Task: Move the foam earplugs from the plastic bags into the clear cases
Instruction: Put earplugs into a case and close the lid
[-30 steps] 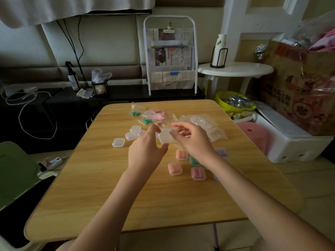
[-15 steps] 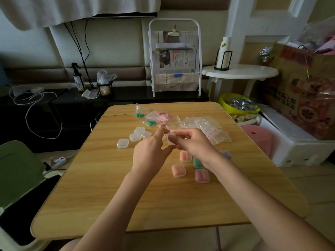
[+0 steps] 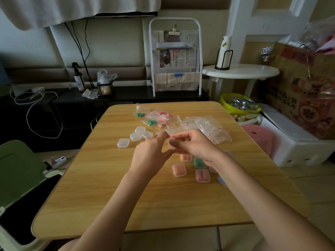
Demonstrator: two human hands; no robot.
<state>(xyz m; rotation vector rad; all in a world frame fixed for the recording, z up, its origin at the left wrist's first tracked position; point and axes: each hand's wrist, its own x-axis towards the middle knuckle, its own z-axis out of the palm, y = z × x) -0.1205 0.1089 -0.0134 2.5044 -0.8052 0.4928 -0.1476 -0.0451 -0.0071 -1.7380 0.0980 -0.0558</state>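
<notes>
1. I'm holding both hands together over the middle of the wooden table [image 3: 126,205], fingertips almost meeting.
2. My right hand [image 3: 192,144] is pinching a small clear case [image 3: 171,144] between thumb and curled fingers, and it's up off the tabletop. I honestly can't tell whether there's anything in it.
3. My left hand [image 3: 151,156] is reaching in with its fingers stretched toward that case, thumb touching or nearly touching its lower edge. It isn't gripping anything as far as I can see.
4. Four empty cases [image 3: 135,136] are sitting in a loose cluster just left of my hands.
5. The filled cases [image 3: 190,169] are lying under and near my right wrist: orange, green and pink ones, plus a bluish one mostly hidden by my arm.
6. The plastic bags [image 3: 204,126] are piled at the far side of the table, with pink earplugs [image 3: 164,115] and green earplugs [image 3: 140,115] showing in some of them.
</notes>
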